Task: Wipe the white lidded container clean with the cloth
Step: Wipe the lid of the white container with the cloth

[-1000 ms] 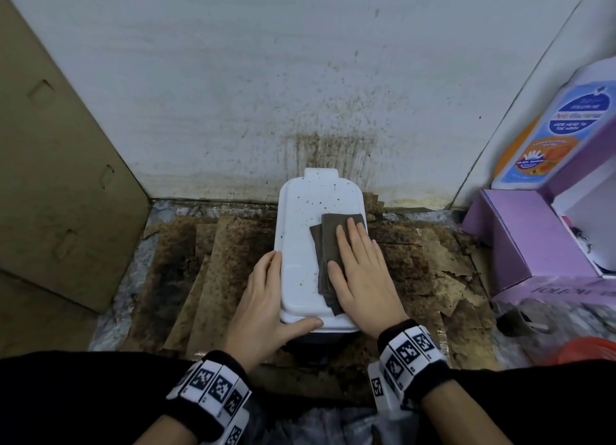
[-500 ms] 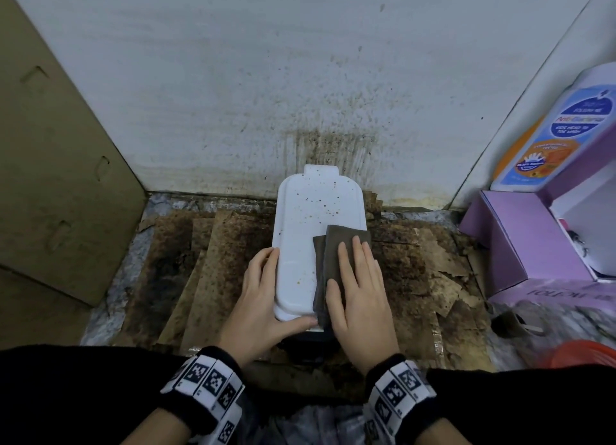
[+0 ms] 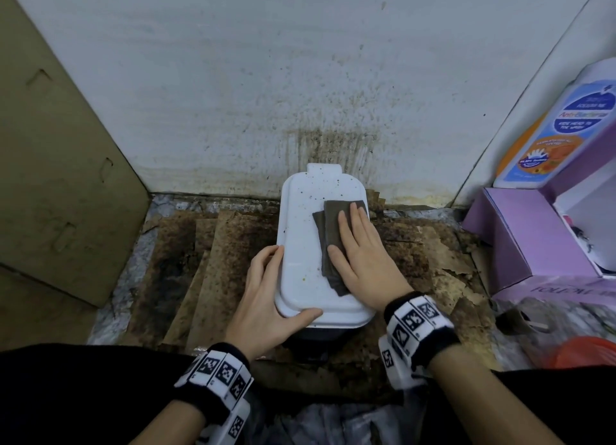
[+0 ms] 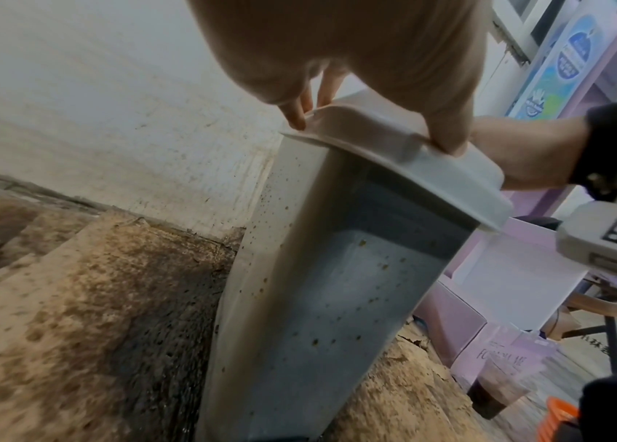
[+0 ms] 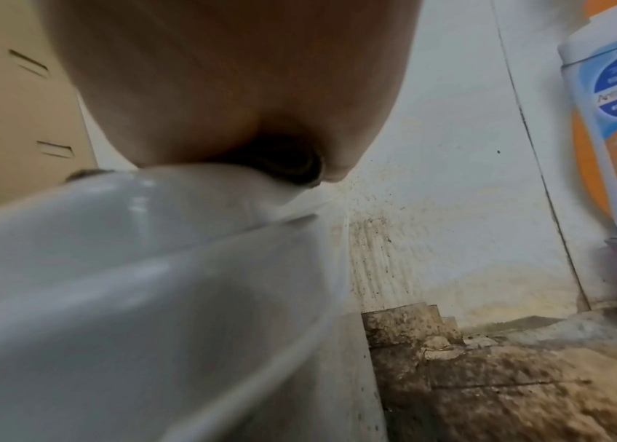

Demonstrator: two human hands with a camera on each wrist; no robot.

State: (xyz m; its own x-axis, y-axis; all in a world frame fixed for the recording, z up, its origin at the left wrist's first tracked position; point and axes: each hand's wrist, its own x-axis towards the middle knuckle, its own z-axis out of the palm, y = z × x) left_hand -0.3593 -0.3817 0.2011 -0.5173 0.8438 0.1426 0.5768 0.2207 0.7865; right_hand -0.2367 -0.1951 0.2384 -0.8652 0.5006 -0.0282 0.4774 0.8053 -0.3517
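Head view: white lidded container (image 3: 301, 244) upright on stained cardboard (image 3: 213, 264) against the wall; left hand (image 3: 266, 298) grips its near lid corner; right hand (image 3: 363, 261), fingers flat, presses the soft cloth (image 3: 330, 231); tall, probably light and tippy, so brace at the rim

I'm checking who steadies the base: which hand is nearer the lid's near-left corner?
Left. The left hand holds the lid at that corner, thumb across its near edge. The right hand presses the cloth flat on the lid's right half.
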